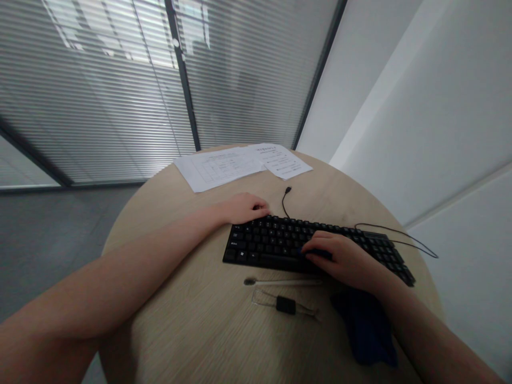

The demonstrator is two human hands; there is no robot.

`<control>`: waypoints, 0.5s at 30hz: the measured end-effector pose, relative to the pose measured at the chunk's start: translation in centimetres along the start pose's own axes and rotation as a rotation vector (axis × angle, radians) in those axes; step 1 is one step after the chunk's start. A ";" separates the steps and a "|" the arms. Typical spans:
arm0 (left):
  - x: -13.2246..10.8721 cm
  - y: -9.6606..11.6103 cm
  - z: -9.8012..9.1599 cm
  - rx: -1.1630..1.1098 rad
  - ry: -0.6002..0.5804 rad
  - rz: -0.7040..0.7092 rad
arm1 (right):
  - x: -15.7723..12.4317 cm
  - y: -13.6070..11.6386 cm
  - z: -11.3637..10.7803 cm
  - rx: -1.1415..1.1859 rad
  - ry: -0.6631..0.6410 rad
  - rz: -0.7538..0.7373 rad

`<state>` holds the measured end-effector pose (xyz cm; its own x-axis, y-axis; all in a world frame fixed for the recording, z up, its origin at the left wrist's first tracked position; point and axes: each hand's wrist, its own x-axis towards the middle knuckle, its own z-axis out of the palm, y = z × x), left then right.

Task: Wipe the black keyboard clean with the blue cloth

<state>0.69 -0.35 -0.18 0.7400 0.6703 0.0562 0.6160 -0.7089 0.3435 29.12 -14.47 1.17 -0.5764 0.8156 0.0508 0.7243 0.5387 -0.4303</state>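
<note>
A black keyboard (276,240) lies at a slant across the round table. At its back left edge, my left hand (246,208) is closed on the rim, fingers held together. My right hand (340,256) is over the lower middle keys, pinching a small dark blue item (319,253); its kind is mostly hidden by the fingers. In front of the keyboard lies a white-handled brush with a dark bristle head (250,281). Nearer still is a wire keycap puller with a black grip (286,305). A dark blue cloth (368,328) is spread below my right forearm.
Printed papers (228,165) lie at the back of the wooden table (192,320). The keyboard's cable ends in a black plug (288,190) behind it, and a cable loop (420,242) hangs past the right edge. Blinds and a white wall stand close behind.
</note>
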 end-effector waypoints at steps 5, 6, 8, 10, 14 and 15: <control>0.0 -0.1 0.1 0.001 0.002 0.012 | 0.0 0.0 -0.1 0.012 -0.001 -0.010; 0.0 -0.1 0.1 -0.002 0.002 0.015 | 0.0 0.0 -0.1 0.013 -0.002 -0.011; 0.0 -0.1 0.1 -0.005 0.008 0.016 | 0.0 -0.1 -0.1 0.014 -0.006 -0.012; 0.0 -0.1 0.1 -0.004 0.011 0.016 | 0.0 0.0 -0.1 0.015 -0.007 -0.013; 0.0 -0.1 0.1 0.005 0.010 0.015 | 0.0 0.1 -0.1 0.013 -0.007 -0.013; 0.0 -0.1 0.1 0.008 0.010 0.014 | 0.0 0.1 -0.1 0.009 -0.007 -0.013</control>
<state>0.67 -0.26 -0.29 0.7461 0.6621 0.0707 0.6074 -0.7202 0.3353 29.27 -14.38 1.24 -0.5886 0.8069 0.0497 0.7133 0.5472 -0.4379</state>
